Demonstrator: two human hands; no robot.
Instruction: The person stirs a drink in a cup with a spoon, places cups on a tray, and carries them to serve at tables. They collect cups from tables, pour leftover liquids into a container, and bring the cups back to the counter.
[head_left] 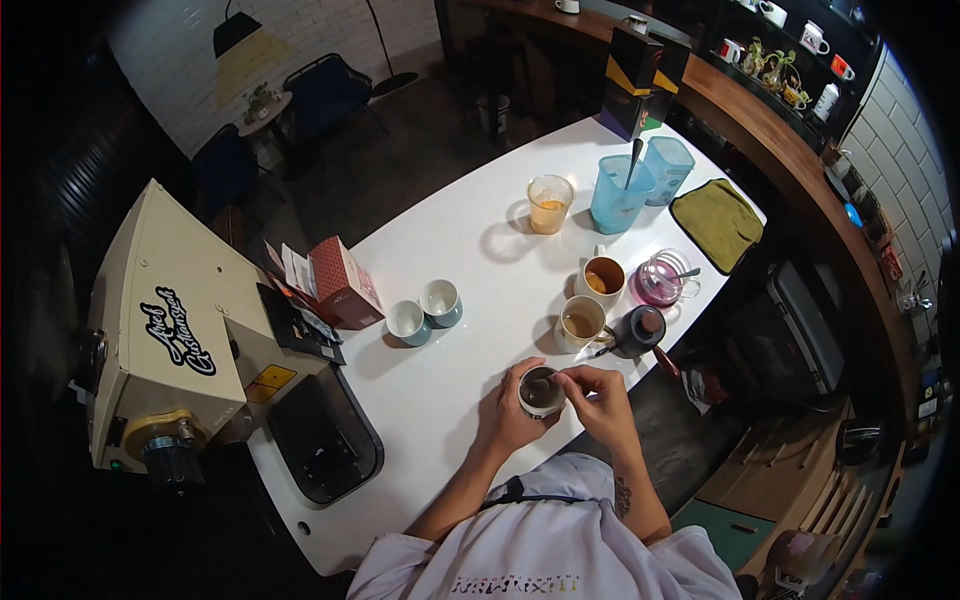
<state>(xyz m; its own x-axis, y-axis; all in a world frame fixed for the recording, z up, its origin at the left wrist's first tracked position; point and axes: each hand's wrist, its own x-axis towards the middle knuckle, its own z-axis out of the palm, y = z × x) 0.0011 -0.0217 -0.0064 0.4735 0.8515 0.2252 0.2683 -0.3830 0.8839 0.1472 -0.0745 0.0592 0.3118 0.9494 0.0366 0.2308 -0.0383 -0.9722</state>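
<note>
My left hand (508,418) is wrapped round the side of a small cup (541,408) with dark liquid in it, held upright near the table's front edge. At the cup's rim my right hand (600,402) makes a pinch on a thin spoon (552,379), mostly hidden by the fingers and dipping into the cup. Just beyond stand a mug of pale brown liquid (582,322) and a white mug with an orange-brown inside (602,278). A dark pot with a wooden handle (638,332) sits to the right of these mugs.
A glass jug (660,280) holds purple liquid. Farther back are a glass cup (549,205), blue plastic pitchers (620,197) and a green cloth (718,225). Two small cups (408,323) and a red box (345,283) stand left, beside a large cream machine (175,340).
</note>
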